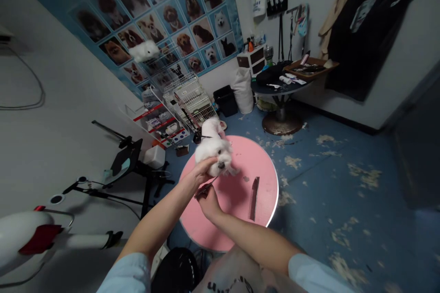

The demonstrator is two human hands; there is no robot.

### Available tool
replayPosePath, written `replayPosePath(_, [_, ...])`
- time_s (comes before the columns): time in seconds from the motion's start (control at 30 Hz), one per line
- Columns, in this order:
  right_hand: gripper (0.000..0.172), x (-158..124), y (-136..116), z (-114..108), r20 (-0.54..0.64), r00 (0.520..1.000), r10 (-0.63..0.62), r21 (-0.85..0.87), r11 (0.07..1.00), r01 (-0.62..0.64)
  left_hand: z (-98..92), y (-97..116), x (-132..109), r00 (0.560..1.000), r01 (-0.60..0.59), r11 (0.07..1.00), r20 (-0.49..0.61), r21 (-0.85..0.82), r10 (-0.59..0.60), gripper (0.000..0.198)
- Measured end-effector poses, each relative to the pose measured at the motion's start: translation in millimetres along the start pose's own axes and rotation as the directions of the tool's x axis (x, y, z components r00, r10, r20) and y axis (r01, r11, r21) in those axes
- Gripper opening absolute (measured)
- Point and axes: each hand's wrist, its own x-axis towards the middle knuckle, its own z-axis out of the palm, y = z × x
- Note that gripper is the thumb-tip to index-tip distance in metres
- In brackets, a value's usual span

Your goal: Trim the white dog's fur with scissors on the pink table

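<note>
Small fluffy white dog (213, 146) stands mid-frame on the round pink desk (261, 165). My left hand (202, 170) cups its chin, right hand (208, 199) grips slim metal scissors (205, 187); I'd keep the head steady and snip small.

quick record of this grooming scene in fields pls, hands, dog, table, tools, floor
left hand: left hand cups the head of the white dog from the side
right hand: right hand holds scissors, tips pointing up toward the dog's chin
dog: small, white, standing on the pink round table, facing the camera
tools: comb lying flat on the table, apart from both hands
floor: blue floor with scattered tufts of pale fur
background: dog breed poster on the wall, wire rack below it
</note>
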Motion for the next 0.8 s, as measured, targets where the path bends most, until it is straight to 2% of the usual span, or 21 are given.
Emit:
replayPosePath(0.2, [0.039,-6,1,-2,0.013,0.999,0.042,0.021,0.999,-0.042,-4.9,-4,4,0.999,-0.002,0.999,0.04,0.046,0.0,0.026])
replayPosePath(0.47, [0.042,-8,-5,-4,0.063,0.995,0.078,0.035,0.996,-0.08,-10.7,-11,8,0.998,-0.062,0.998,0.01,0.026,0.061,0.023])
replayPosePath(0.6, [0.042,-10,-5,-3,0.093,0.992,0.09,0.037,0.995,-0.094,-12.8,-12,10,0.995,-0.08,0.997,-0.052,-0.002,0.08,0.02])
replayPosePath(0.8, [0.04,-12,-3,-4,0.096,0.991,0.094,0.045,0.994,-0.099,-13.0,-12,7,0.996,-0.077,0.997,-0.042,0.013,0.078,0.02])
